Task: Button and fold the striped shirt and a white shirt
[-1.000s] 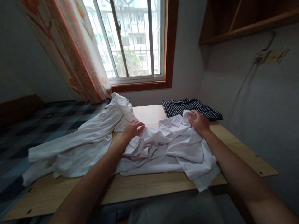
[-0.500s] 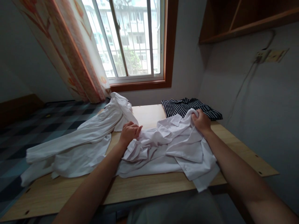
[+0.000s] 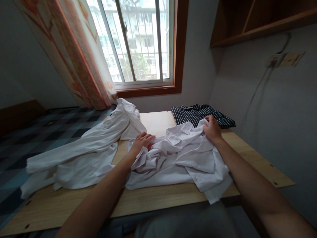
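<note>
A crumpled white shirt lies in front of me on a wooden board, its collar toward the far side. My left hand is at the shirt's far left part, its fingers curled over the bunched cloth. At the far right edge, my right hand pinches the shirt and lifts that bit of cloth slightly. A second white garment, long-sleeved, lies rumpled to the left, apart from both hands.
Behind my right hand lies a folded black-and-white striped shirt. A bed with a checked cover borders the board on the left. The window and curtain are beyond; a wall shelf hangs at upper right.
My left hand has moved a little to the right and onto the shirt, and its fingers have changed from a tighter curl. The right hand has barely shifted.
</note>
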`<state>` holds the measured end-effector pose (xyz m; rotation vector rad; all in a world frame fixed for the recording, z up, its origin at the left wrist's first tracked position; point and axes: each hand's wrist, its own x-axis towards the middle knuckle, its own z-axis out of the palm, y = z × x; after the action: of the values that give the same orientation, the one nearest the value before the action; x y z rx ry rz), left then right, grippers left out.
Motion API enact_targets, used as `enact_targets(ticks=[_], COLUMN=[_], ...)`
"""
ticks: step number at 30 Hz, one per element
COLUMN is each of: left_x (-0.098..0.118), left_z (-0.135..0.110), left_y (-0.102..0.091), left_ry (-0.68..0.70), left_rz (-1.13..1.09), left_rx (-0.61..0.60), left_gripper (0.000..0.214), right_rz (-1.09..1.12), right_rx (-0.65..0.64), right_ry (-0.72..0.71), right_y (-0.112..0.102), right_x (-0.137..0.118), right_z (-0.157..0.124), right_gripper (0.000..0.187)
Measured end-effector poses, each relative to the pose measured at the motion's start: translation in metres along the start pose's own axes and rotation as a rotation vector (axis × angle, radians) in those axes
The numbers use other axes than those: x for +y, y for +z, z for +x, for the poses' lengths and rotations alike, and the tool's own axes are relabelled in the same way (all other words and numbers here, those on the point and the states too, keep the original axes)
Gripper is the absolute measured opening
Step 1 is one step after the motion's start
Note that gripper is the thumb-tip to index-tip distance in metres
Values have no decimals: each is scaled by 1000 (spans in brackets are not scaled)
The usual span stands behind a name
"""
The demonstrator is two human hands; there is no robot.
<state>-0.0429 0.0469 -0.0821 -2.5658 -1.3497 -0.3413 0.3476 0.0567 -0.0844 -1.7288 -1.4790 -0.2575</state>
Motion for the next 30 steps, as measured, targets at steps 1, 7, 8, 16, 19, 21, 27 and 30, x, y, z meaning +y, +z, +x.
enact_targets(ticks=[1, 7, 8, 16, 19, 21, 27, 30], left_x=[0, 3, 3, -1, -3, -5, -12, -11], left_z=[0, 2, 3, 4, 4, 4, 6, 7], left_y=[0, -5, -5, 0, 6, 9, 13, 13], left_ry=[3, 12, 14, 25, -3, -20, -36, -78], left_rz=[-8, 6, 15, 8, 15, 1, -90, -125], left_rx=[-8, -42, -44, 73, 175, 247, 369, 365], left_gripper=[35, 26, 24, 20, 21, 21, 21, 17], right_rz=[-6, -124, -135, -281, -297, -295, -287, -241], right_rx=[0, -94, -116, -239, -288, -310, -396, -417], right_ry=[-33, -155, -149, -33, -74, -108, -170, -192], right_y=[1, -4, -5, -8, -8, -7, -4, -3], right_x=[1, -7, -9, -16, -14, -14, -12, -11], right_z=[-1, -5, -5, -9, -9, -9, -8, -8], right_gripper=[50, 45, 40, 39, 41, 41, 36, 37])
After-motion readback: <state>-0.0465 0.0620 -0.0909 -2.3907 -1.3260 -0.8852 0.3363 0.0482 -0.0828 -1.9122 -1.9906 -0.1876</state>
